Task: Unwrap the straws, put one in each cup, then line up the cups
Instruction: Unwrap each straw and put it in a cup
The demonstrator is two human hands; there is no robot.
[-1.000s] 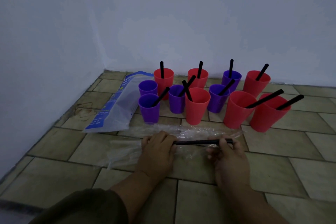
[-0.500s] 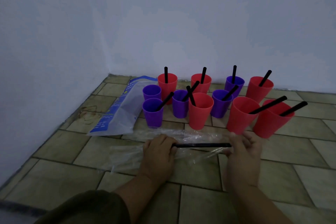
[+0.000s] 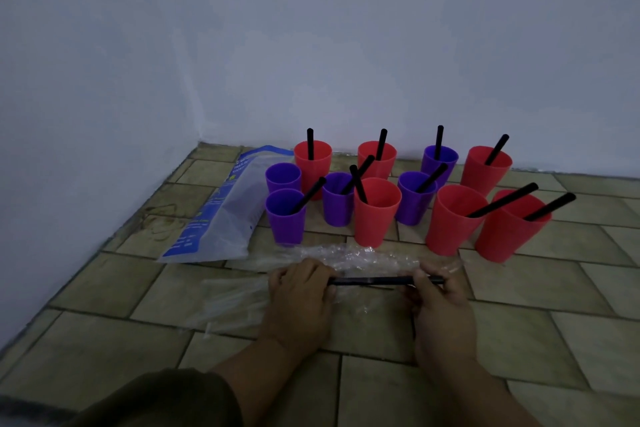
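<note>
Several red and purple cups stand in a loose cluster on the tiled floor, most with a black straw leaning inside. One purple cup (image 3: 283,176) at the far left holds no straw. I hold a black straw (image 3: 372,280) level just above the floor, in front of the cups. My left hand (image 3: 300,291) grips its left end and my right hand (image 3: 437,295) pinches its right end. Thin clear wrap clings around the straw. Crumpled clear wrappers (image 3: 349,257) lie on the floor under and behind my hands.
A blue and clear plastic bag (image 3: 221,215) lies left of the cups. Walls meet in a corner close behind the cluster. The front red cups (image 3: 375,215) stand just beyond my hands. My dark sleeve shows at the bottom left.
My right hand has slid back left along the straw, closer to my left hand. The view has shifted slightly. The cups have not moved.
</note>
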